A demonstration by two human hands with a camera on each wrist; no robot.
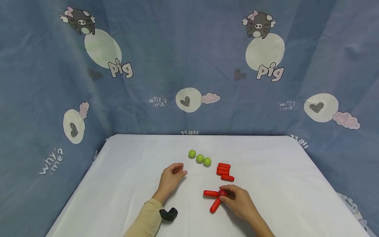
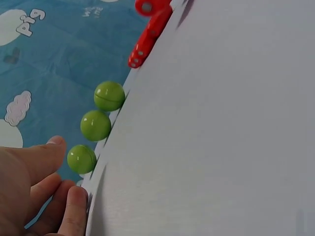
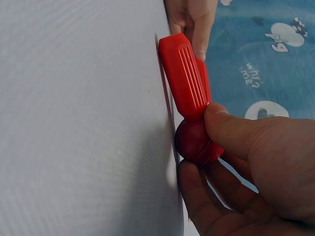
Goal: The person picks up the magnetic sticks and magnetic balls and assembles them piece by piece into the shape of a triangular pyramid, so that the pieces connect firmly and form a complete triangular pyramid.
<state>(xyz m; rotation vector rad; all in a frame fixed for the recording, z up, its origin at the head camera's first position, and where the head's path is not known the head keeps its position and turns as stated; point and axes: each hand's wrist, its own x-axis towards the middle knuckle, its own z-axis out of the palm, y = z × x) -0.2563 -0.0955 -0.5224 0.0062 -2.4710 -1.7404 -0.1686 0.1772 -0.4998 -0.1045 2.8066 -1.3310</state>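
Observation:
My right hand (image 1: 239,201) pinches a dark red ball (image 3: 192,141) between thumb and fingers, close above the white tabletop. Two red rods (image 1: 210,193) branch from that ball, one pointing left and the other (image 1: 215,205) toward the front; in the right wrist view a ribbed rod (image 3: 183,73) touches it. My left hand (image 1: 172,179) hovers by the table's middle with loosely bent fingers and holds nothing. Just beyond it, three green balls (image 1: 199,158) lie in a slanting row; the left wrist view shows the nearest green ball (image 2: 81,159) close to the thumb.
Several loose red rods (image 1: 223,169) lie side by side behind the right hand, with one rod (image 1: 227,178) slightly in front. A black curved piece (image 1: 168,214) sits at the left wrist. Behind the white table (image 1: 124,164) hangs a blue patterned cloth (image 1: 148,115).

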